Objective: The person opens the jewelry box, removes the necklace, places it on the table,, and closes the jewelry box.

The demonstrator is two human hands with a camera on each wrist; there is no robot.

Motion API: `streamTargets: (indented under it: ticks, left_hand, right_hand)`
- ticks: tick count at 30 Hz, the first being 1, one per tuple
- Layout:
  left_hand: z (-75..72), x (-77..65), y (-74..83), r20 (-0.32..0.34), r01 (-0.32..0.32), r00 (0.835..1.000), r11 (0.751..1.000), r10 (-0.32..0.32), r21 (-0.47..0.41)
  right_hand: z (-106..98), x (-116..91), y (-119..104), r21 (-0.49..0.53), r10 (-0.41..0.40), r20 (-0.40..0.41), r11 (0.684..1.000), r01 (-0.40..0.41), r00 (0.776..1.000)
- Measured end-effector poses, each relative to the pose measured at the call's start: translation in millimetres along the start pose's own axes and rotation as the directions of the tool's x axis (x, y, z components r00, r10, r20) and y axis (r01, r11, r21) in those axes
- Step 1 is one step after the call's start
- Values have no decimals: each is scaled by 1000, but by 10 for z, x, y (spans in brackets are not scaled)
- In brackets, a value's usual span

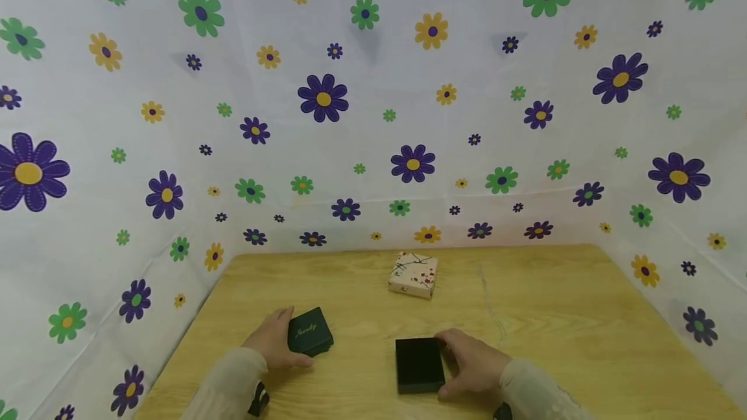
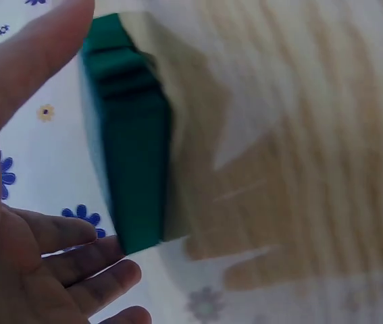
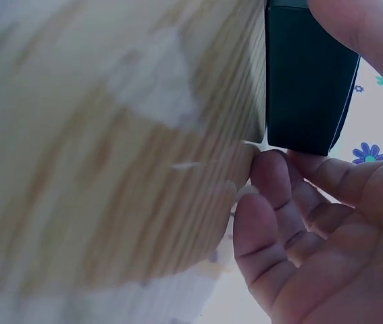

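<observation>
My left hand grips a small dark green jewelry box with gold lettering on its top. In the left wrist view, the green side of this jewelry box stands between the thumb and the fingers. To the right, my right hand holds a square dark box by its right side, thumb at the near corner and fingers at the far one. Its upper face looks black. The right wrist view shows a dark green side of the box beside the thumb and curled fingertips.
A cream box with a floral print lies farther back on the wooden table. A thin pale chain stretches along the tabletop at the right. White flower-printed cloth hangs behind and on both sides.
</observation>
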State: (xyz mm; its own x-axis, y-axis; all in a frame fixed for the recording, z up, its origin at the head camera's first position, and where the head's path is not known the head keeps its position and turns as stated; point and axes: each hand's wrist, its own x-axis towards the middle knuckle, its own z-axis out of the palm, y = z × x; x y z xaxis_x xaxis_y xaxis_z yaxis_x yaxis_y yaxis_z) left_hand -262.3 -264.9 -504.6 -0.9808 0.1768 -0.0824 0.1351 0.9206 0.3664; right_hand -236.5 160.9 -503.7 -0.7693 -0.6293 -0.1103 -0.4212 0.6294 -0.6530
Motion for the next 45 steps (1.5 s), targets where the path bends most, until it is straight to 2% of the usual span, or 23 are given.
streamTargets:
  ticks: [3,11,17,27,39,45]
  left_hand:
    - [22,20,-45,10,4,1000,1000,-4,-5]
    - [23,-1,-84,26,25,999,999,-25,22]
    - [30,17,-81,10,10,1000,1000,-11,30]
    - [103,6,-117,-30,-7,1000,999,9,43]
    - [98,-25,-61,-25,-13,1000,1000,14,26]
    - [84,-38,69,-31,-36,999,999,36,18]
  right_hand:
    - [-15,-4,-17,6,0,-6,1000,0,1000]
    - [-34,4,-34,102,45,-10,994,-44,999]
    - [-37,-2,-9,120,32,-3,992,-32,999]
    - [-31,-8,-10,154,61,12,986,-62,998]
    - [-50,-17,-51,194,67,42,978,-74,997]
    - [-61,-43,-62,161,61,24,985,-64,998]
